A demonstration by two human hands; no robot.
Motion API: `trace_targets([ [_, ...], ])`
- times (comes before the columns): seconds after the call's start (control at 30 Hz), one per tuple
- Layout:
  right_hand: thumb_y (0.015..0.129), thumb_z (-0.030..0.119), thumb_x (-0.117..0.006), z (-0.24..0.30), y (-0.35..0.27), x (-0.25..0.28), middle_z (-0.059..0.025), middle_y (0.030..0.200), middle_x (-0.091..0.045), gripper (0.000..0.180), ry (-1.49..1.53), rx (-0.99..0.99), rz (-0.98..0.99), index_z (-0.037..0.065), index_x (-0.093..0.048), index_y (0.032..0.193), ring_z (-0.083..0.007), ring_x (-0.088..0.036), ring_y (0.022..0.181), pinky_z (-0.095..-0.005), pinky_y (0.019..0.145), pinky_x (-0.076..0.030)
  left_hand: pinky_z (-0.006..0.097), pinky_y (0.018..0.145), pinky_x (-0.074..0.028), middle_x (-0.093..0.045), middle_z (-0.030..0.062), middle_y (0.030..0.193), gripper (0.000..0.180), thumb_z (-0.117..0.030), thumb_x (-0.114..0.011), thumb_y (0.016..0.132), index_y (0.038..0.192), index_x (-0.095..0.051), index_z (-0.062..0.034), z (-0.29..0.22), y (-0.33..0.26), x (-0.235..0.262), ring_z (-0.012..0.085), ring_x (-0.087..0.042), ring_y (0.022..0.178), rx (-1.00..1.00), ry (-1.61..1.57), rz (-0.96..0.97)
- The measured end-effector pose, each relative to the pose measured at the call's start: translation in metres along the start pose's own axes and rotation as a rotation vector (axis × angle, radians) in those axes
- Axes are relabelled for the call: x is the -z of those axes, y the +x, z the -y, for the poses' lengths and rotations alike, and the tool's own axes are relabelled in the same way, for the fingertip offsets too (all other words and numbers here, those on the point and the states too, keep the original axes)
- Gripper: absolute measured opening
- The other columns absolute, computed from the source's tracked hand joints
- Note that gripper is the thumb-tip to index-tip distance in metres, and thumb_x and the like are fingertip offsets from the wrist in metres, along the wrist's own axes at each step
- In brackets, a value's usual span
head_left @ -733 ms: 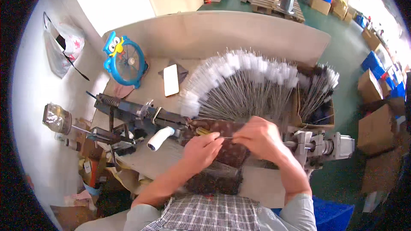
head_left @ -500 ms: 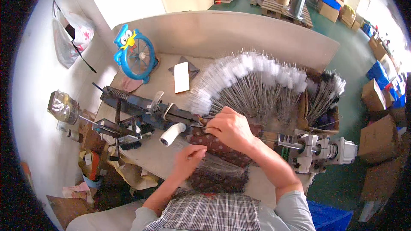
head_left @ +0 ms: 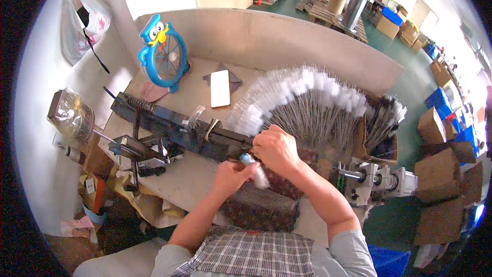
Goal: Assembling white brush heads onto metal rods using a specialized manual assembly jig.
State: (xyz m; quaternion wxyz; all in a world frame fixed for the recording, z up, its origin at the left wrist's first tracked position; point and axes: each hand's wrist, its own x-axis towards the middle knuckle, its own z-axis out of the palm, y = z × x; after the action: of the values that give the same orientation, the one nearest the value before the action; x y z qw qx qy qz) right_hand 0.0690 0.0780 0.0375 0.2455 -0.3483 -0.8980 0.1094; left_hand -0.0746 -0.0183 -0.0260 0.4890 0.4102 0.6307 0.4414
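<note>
My left hand is curled at the white, wrapped lever handle, fingers closed against its side; the handle is smeared by motion. Just right of it, my right hand is closed in a pinch at the end of the dark metal bench machine; what its fingertips hold is hidden. Behind my right hand a large fan of wire-stemmed brushes with white bristles lies on the table. Below my hands, thin wires lie on a dark spotted cloth near my lap.
A motor with a shaft stands at the table's right end, beside a carton of brushes. A white phone and a blue toy-shaped fan stand toward the back. A low board edges the table; a lamp juts in left.
The white lever handle has swung to the right, and my left hand has moved up to it. My right hand stays closed near the machine's end. The whole view has shifted slightly.
</note>
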Motion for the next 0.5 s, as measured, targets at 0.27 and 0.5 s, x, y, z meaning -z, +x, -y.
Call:
trace_targets([
  [0.27,0.071,0.016,-0.066,-0.003,-0.018,0.026,-0.0012,0.072,-0.061,0.009,0.07,0.088,-0.161,0.011,-0.066,0.077,-0.0212,-0.057,0.075,-0.0332,0.065,-0.048,0.027,0.057,-0.045,-0.065,0.0058,0.072,0.043,-0.04,-0.067,0.078,0.078,-0.067,0.0025,-0.003,0.003,-0.004,0.0125,-0.058,0.062,-0.03,0.163,-0.009],
  [0.5,0.074,0.008,-0.062,-0.017,-0.082,0.015,-0.0076,0.075,-0.06,0.014,0.178,0.046,-0.037,0.007,-0.062,0.088,-0.0257,-0.06,0.065,-0.0357,0.059,-0.049,0.033,0.065,-0.05,-0.058,0.0053,0.069,0.022,-0.013,-0.06,0.083,0.099,-0.049,-0.0035,0.003,0.001,-0.04,0.0182,-0.06,0.069,0.069,-0.785,0.148],
])
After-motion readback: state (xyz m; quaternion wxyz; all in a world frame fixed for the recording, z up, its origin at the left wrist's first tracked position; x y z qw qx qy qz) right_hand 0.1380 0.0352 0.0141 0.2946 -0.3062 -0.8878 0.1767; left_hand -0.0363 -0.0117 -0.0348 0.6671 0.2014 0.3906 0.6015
